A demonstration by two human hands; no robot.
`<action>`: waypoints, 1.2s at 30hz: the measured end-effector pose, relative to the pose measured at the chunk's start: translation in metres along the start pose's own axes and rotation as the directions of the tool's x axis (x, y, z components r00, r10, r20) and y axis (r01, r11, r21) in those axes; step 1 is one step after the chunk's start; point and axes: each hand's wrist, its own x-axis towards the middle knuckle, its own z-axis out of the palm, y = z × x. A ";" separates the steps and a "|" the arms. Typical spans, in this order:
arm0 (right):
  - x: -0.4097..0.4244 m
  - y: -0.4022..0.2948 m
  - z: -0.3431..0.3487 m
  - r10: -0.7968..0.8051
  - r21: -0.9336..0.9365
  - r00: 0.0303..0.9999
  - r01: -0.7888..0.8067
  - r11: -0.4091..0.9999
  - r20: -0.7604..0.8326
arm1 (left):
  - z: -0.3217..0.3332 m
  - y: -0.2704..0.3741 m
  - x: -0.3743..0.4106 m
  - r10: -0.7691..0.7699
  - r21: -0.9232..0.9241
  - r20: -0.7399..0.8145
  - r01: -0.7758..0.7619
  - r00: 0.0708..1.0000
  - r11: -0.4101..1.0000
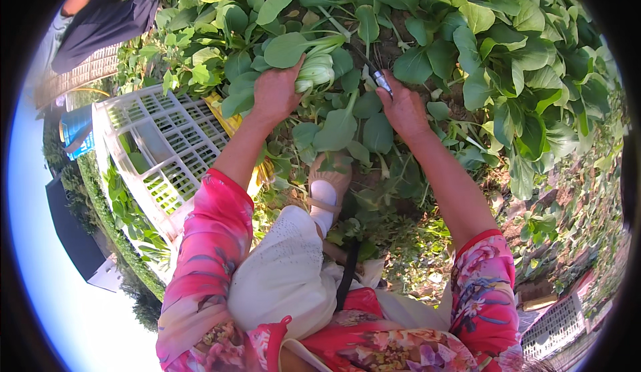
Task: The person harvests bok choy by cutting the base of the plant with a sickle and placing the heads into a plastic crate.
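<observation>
My left hand (278, 89) is closed around a bok choy head (315, 69) with pale stems and broad green leaves. The fingertips are mostly hidden behind the plant. In my right hand (404, 107) is a knife (379, 77) with a shiny metal ferrule. Its dark blade slants up and left toward the base of the bok choy; whether the tip touches the plant I cannot tell. Low leaves (338, 127) spread between my two hands, above my shoe (333, 174).
A white plastic crate (165, 122) with slotted walls stands at my left, greens showing through it. Beside it lies yellow packaging (225, 117). Dense leafy plants (501, 36) fill the front and right. Another person's dark-clothed leg (107, 26) is upper left. Another crate (553, 327) sits lower right.
</observation>
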 end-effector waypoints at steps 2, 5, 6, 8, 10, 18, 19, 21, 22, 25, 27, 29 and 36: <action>-0.016 0.011 -0.007 -0.033 0.198 0.989 0.061 0.978 -0.144 | -0.015 0.001 -0.015 0.062 -0.311 -0.080 -0.084 0.995 0.947; -0.034 -0.013 -0.039 0.091 0.756 0.970 0.115 0.644 -0.225 | -0.050 0.018 -0.043 0.172 -0.722 -0.046 -0.152 0.984 0.675; -0.035 -0.032 -0.053 0.071 0.859 0.960 0.206 0.468 -0.269 | -0.062 0.026 -0.051 0.232 -0.821 0.057 -0.086 0.971 0.565; -0.040 -0.058 -0.074 0.071 0.897 0.936 0.308 0.317 -0.346 | -0.067 0.042 -0.057 0.360 -0.916 0.119 -0.037 0.925 0.398; -0.042 -0.068 -0.087 0.122 0.859 0.926 0.274 0.434 -0.357 | -0.070 0.055 -0.059 0.398 -0.964 0.133 0.025 0.908 0.264; -0.055 -0.075 -0.116 0.134 0.843 0.947 0.187 0.505 -0.291 | -0.109 0.041 -0.065 0.305 -0.994 -0.105 -0.109 0.946 -0.004; -0.056 -0.091 -0.109 0.120 0.897 0.962 0.177 0.405 -0.244 | -0.103 0.050 -0.061 0.336 -0.992 -0.122 -0.119 0.934 -0.031; -0.053 -0.099 -0.093 0.188 0.928 0.945 0.200 0.315 -0.267 | -0.094 0.070 -0.050 0.399 -0.987 -0.158 -0.134 0.903 -0.088; -0.051 -0.102 -0.092 0.238 0.932 0.926 0.219 0.287 -0.291 | -0.095 0.073 -0.044 0.400 -0.996 -0.087 -0.091 0.912 -0.010; -0.044 -0.091 -0.081 0.267 0.948 0.931 0.179 0.262 -0.250 | -0.083 0.068 -0.014 0.282 -0.997 -0.070 -0.073 0.957 0.003; -0.033 -0.086 -0.072 0.133 0.843 0.929 0.245 0.480 -0.346 | -0.088 0.045 0.006 0.250 -0.864 -0.056 -0.172 0.967 0.473; -0.031 -0.071 -0.068 0.129 0.838 0.933 0.234 0.494 -0.336 | -0.100 0.026 0.035 0.213 -0.507 0.087 -0.141 0.973 0.850; 0.003 -0.077 -0.020 0.069 0.651 0.997 -0.023 0.759 -0.045 | -0.087 -0.058 0.100 0.007 0.575 0.341 -0.214 0.940 0.790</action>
